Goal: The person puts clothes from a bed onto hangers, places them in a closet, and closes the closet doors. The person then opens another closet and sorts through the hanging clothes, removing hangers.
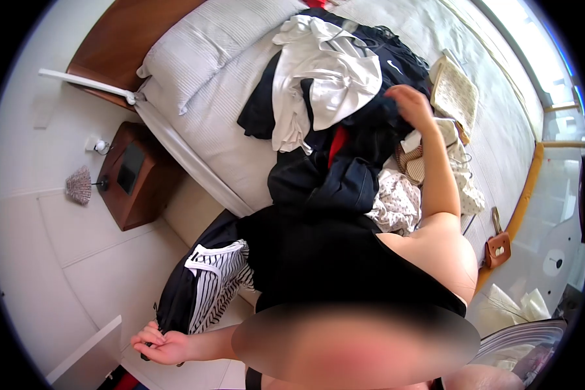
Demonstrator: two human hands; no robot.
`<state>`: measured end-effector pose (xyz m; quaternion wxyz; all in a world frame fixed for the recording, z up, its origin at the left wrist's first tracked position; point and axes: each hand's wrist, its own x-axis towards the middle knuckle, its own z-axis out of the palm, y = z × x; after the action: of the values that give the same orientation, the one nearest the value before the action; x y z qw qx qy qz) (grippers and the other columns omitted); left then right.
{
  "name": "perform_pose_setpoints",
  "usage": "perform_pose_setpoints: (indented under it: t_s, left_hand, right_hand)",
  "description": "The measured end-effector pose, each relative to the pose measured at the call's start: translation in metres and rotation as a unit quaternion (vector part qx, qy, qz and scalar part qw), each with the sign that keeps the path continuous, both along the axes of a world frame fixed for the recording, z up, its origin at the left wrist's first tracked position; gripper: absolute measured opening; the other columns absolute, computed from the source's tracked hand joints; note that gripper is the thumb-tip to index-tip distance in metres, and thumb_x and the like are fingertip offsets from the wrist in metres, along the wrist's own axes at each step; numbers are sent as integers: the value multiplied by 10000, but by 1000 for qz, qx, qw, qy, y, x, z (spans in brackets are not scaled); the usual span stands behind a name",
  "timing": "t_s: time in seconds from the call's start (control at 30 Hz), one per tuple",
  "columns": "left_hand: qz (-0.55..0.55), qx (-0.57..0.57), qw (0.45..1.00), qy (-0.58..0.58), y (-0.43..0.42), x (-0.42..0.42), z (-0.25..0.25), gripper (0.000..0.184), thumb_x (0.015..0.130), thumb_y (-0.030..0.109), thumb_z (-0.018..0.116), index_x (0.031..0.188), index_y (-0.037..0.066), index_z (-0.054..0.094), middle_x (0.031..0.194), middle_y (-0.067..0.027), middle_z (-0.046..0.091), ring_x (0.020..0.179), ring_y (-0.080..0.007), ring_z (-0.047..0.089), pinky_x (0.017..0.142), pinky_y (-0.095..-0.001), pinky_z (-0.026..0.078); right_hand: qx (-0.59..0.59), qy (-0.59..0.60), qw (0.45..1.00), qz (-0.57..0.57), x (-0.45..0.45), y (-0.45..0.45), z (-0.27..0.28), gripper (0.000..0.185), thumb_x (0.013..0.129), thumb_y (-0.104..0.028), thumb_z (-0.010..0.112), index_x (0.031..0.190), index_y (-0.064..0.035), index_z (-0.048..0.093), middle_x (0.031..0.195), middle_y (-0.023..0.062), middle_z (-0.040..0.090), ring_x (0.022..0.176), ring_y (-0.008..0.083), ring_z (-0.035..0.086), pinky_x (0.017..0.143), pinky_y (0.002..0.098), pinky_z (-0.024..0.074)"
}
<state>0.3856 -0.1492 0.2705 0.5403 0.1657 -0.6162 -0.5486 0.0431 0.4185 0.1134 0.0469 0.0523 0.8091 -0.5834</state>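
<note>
Low on the left of the head view, my left hand (161, 344) is closed around the end of a black garment (177, 292). A black-and-white striped top (218, 279) with a white band hangs along with it. My right hand (411, 106) reaches over the bed with its fingers apart, at the edge of a navy garment (402, 68) bearing a white swoosh. Beside that lies a shiny white garment (344, 84) on the pile. Dark trousers or a similar dark garment (341, 185) lie nearer to me, and something red (337, 144) shows between the dark clothes.
The bed (221, 136) carries a striped pillow (218, 42). Right of the pile are a cream patterned piece (455, 94) and a dotted white cloth (396, 198). A brown bag (498, 249) lies by the bed's edge. A wooden nightstand (133, 175) stands left, near a lamp (79, 186).
</note>
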Motion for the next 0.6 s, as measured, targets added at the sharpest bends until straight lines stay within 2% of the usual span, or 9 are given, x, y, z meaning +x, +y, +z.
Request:
perform_pose_setpoints:
  t_s: [0.07, 0.2, 0.3, 0.37, 0.4, 0.43, 0.47, 0.53, 0.6]
  left_hand:
    - [8, 13, 1000, 0, 1, -5, 2, 277, 1024, 248, 391, 914, 41, 539, 536, 42, 267, 499, -68, 256, 638, -281, 315]
    - [0, 18, 1000, 4, -4, -8, 0, 264, 1019, 240, 401, 914, 38, 534, 531, 44, 264, 494, -65, 256, 632, -277, 313]
    - [-9, 3, 1000, 5, -4, -6, 0, 255, 1017, 231, 404, 933, 31, 539, 529, 46, 257, 492, -64, 252, 628, -272, 312]
    - [5, 1, 1000, 8, -1, -6, 2, 255, 1016, 228, 403, 947, 27, 545, 531, 48, 253, 491, -63, 245, 621, -271, 305]
    - [18, 4, 1000, 13, 0, -4, 2, 257, 1017, 227, 402, 953, 26, 549, 532, 49, 251, 491, -62, 241, 616, -272, 299]
    - [33, 7, 999, 18, 2, -2, 1, 258, 1017, 226, 401, 960, 25, 553, 534, 51, 249, 491, -61, 236, 611, -272, 292]
    - [23, 2, 1000, 20, 3, 0, 1, 259, 1017, 224, 400, 962, 26, 556, 537, 51, 248, 492, -60, 234, 609, -273, 285]
    - [3, -7, 1000, 20, 1, 6, 1, 260, 1018, 221, 397, 965, 28, 562, 543, 53, 247, 495, -59, 230, 604, -274, 270]
    - [-12, -8, 1000, 22, -1, 12, 1, 260, 1020, 221, 394, 963, 31, 562, 548, 54, 248, 500, -59, 229, 606, -274, 261]
  right_hand:
    - [-125, 99, 980, -118, 17, 47, 8, 230, 1014, -216, 458, 1015, -79, 643, 591, -91, 396, 477, 22, 340, 440, 189, 249]
    - [-82, 283, 848, -439, 32, 110, -23, 199, 993, -188, 478, 1056, -28, 578, 605, -21, 462, 493, 67, 413, 446, 214, 329]
    - [-68, 220, 744, -627, 32, 165, -94, 177, 988, -162, 443, 1028, -29, 554, 615, 20, 506, 482, 105, 458, 439, 226, 376]
    - [-170, 181, 690, -680, 34, 160, -131, 175, 972, -171, 438, 939, -41, 550, 620, 40, 530, 454, 132, 471, 412, 251, 395]
    - [-224, 26, 714, -663, 37, 144, -125, 193, 942, -223, 479, 883, -54, 550, 597, 33, 504, 421, 143, 451, 381, 271, 390]
    - [-262, -7, 704, -660, 26, 127, -135, 220, 911, -276, 526, 830, -72, 541, 577, 17, 468, 413, 143, 435, 378, 272, 386]
    - [-235, -57, 747, -619, 16, 108, -139, 214, 893, -279, 575, 820, -83, 533, 568, 7, 438, 406, 138, 419, 372, 266, 370]
    - [-242, -27, 867, -434, -13, 67, -136, 225, 862, -287, 660, 861, -87, 556, 612, -19, 460, 414, 111, 414, 367, 248, 330]
    - [-109, 5, 954, -281, -63, 40, -138, 368, 842, -326, 695, 1050, -36, 602, 735, -3, 537, 576, 82, 495, 461, 214, 357]
